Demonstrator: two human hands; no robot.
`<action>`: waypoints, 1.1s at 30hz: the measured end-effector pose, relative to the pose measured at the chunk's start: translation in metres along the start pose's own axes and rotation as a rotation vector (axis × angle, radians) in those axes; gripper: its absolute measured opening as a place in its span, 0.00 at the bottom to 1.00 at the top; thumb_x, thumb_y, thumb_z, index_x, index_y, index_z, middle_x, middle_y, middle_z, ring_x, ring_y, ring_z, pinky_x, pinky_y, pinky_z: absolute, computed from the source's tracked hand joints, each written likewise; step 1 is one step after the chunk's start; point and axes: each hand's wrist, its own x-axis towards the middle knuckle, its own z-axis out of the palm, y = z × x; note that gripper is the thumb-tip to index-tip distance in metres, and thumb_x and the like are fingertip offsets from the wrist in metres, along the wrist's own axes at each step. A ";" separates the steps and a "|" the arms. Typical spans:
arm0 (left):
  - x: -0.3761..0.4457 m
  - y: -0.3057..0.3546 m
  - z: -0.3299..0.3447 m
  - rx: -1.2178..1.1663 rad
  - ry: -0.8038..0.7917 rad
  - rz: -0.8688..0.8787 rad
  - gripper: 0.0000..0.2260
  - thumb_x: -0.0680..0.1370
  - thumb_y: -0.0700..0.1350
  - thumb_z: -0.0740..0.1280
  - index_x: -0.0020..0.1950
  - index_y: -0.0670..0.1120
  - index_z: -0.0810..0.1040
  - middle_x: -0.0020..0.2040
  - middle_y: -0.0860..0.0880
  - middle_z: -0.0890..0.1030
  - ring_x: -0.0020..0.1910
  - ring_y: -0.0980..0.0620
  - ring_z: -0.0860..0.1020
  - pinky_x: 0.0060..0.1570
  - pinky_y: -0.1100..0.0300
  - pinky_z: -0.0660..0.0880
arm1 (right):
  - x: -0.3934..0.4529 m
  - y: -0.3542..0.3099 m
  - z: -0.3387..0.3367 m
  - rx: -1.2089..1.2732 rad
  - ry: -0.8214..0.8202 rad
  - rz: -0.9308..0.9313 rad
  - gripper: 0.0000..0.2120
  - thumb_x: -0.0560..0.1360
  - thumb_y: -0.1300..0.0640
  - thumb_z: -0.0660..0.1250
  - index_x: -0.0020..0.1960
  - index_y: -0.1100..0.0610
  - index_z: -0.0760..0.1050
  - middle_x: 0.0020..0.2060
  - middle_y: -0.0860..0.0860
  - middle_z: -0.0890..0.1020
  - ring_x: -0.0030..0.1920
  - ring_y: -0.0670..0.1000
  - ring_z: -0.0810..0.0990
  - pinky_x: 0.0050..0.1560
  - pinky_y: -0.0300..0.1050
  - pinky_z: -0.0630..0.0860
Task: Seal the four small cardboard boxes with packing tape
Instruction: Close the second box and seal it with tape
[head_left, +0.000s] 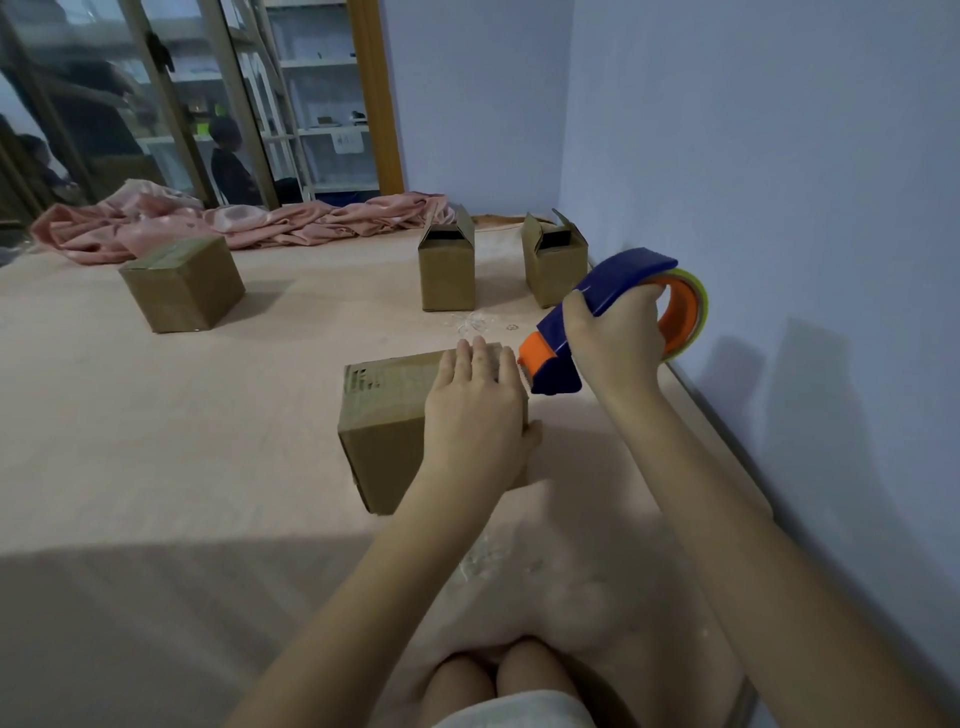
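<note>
A small cardboard box (384, 415) with its flaps down lies on the floor in front of me. My left hand (478, 410) lies flat on its right top, fingers straight, thumb down the near side. My right hand (615, 338) grips a blue and orange tape dispenser (613, 317), whose orange nose sits at the box's far right edge. A closed box (182, 283) stands far left. Two boxes with raised flaps, one (447, 270) and another (556, 265), stand at the back.
A crumpled pink cloth (234, 221) lies along the back by glass doors (156, 104). A pale wall (779, 208) runs close on the right. My knees (498, 675) show at the bottom. Another person stands behind the glass.
</note>
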 end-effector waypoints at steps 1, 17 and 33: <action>0.001 0.001 0.000 -0.011 0.003 0.003 0.33 0.79 0.56 0.60 0.76 0.41 0.50 0.76 0.38 0.53 0.76 0.41 0.50 0.73 0.50 0.47 | 0.001 -0.002 0.002 -0.058 0.005 -0.030 0.21 0.73 0.54 0.68 0.61 0.59 0.63 0.44 0.47 0.72 0.42 0.47 0.74 0.38 0.38 0.73; 0.001 -0.002 0.005 -0.074 0.040 -0.039 0.36 0.78 0.57 0.60 0.76 0.39 0.49 0.77 0.41 0.52 0.76 0.44 0.49 0.73 0.53 0.45 | 0.008 0.023 -0.015 -0.442 -0.013 -0.208 0.12 0.76 0.47 0.61 0.44 0.56 0.67 0.31 0.47 0.72 0.32 0.48 0.71 0.28 0.36 0.59; -0.002 -0.003 0.003 -0.094 0.021 -0.021 0.36 0.79 0.57 0.58 0.77 0.38 0.48 0.77 0.39 0.50 0.76 0.44 0.48 0.73 0.54 0.44 | -0.005 0.062 -0.029 0.012 -0.406 -0.093 0.17 0.67 0.56 0.76 0.55 0.52 0.79 0.47 0.46 0.81 0.49 0.45 0.78 0.44 0.29 0.69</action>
